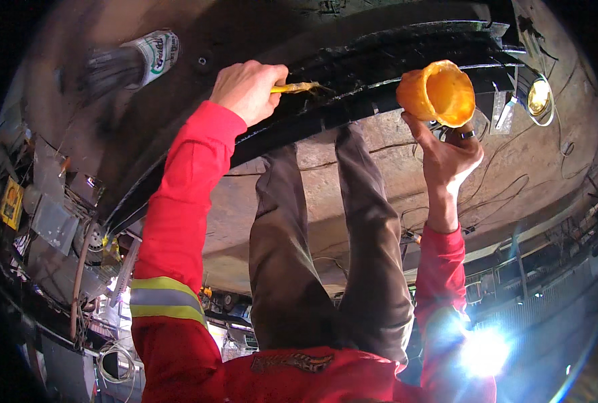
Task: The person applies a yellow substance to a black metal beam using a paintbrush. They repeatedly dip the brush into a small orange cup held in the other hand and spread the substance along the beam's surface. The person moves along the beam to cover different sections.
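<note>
Closed around a small brush [299, 88] with a yellow handle, my left hand [248, 91] is over a long black metal part [359, 77]. The brush's bristle end points right and lies against or just above the dark surface; contact is hard to tell. My right hand [446, 151] holds up an orange cup [414, 94] by its underside, with its mouth tilted so that the orange inside shows. A ring is on one finger of this hand. The cup is beside the lower edge of the black part, to the right of the brush.
A white tub [161, 54] with a dark lower part is at the upper left. A round lit lamp [538, 96] with a cable stands at the right. Cables [507, 195] run over the brown floor. Clutter, including a yellow box [11, 203], fills the left side.
</note>
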{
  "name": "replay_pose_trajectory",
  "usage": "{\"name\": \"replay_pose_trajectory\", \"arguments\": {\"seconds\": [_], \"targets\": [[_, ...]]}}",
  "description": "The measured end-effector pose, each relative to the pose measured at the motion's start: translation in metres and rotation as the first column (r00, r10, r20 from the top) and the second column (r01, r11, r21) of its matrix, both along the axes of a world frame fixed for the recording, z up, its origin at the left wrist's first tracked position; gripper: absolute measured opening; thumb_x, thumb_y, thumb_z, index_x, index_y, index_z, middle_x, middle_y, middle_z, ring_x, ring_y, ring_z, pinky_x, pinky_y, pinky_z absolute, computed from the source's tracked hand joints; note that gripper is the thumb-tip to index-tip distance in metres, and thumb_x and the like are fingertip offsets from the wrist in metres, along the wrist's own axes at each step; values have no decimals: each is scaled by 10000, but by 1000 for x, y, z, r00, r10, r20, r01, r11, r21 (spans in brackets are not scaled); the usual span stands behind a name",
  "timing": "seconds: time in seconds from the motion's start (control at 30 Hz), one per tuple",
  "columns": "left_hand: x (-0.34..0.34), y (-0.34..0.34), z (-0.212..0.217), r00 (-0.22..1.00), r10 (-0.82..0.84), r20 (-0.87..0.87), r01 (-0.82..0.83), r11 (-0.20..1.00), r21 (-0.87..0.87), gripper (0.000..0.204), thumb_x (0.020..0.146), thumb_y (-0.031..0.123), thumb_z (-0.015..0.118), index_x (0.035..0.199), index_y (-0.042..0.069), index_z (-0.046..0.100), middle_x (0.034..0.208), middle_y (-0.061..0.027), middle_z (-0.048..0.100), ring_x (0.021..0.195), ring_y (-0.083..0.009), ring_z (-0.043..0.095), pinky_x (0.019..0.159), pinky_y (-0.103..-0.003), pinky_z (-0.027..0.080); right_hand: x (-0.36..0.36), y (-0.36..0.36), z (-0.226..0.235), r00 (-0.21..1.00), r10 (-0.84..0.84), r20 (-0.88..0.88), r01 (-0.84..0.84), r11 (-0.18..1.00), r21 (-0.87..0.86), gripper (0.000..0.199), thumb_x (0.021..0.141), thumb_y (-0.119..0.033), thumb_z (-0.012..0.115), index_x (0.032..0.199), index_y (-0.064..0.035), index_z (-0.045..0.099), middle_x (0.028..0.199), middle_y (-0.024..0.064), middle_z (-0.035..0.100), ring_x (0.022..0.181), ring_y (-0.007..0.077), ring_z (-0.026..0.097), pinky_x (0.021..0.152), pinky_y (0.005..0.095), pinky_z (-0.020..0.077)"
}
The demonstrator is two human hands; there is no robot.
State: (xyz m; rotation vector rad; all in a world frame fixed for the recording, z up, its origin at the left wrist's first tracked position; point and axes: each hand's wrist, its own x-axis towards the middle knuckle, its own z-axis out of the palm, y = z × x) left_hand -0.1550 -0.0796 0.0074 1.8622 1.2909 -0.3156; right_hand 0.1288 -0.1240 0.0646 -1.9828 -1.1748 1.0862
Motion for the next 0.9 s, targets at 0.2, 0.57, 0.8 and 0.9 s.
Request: {"name": "replay_pose_trajectory", "arguments": {"seconds": [0.2, 0.57, 0.8, 0.9], "targets": [[1, 0, -3, 998, 59, 8, -58, 992, -112, 137, 759, 147, 687, 876, 82, 658, 785, -144, 677, 770, -350, 654, 703, -443, 510, 3, -6, -8, 1000, 9, 17, -10, 999, 53, 403, 663, -102, 882, 984, 41, 686, 893, 51, 714, 807, 78, 637, 783, 223, 471], [-6, 9, 16, 995, 76, 71, -69, 993, -97, 152, 759, 150, 704, 878, 86, 634, 738, -148, 652, 710, -339, 643, 633, -411, 481, 3, -7, 1, 1000, 8, 29, -8, 1000, -11, 456, 661, -111, 877, 1050, 25, 681, 965, 62, 718, 905, 110, 655, 858, 263, 485], [16, -2, 8, 992, -67, 104, 68, 998, -10, 138, 764, 148, 687, 883, 104, 635, 735, -149, 654, 725, -371, 637, 638, -452, 487, 1, -13, -1, 1000, 8, 7, -8, 1000, -4, 413, 663, -136, 886, 989, 26, 690, 902, 33, 709, 820, 65, 624, 777, 215, 465], [6, 4, 34, 989, -26, 148, 36, 997, -63, 128, 755, 126, 683, 870, 106, 633, 720, -142, 650, 718, -362, 638, 626, -461, 480, 5, -17, -1, 1000, 29, 10, -29, 1000, -12, 441, 664, -116, 878, 1033, 23, 683, 944, 56, 716, 883, 96, 650, 832, 249, 487]]}}
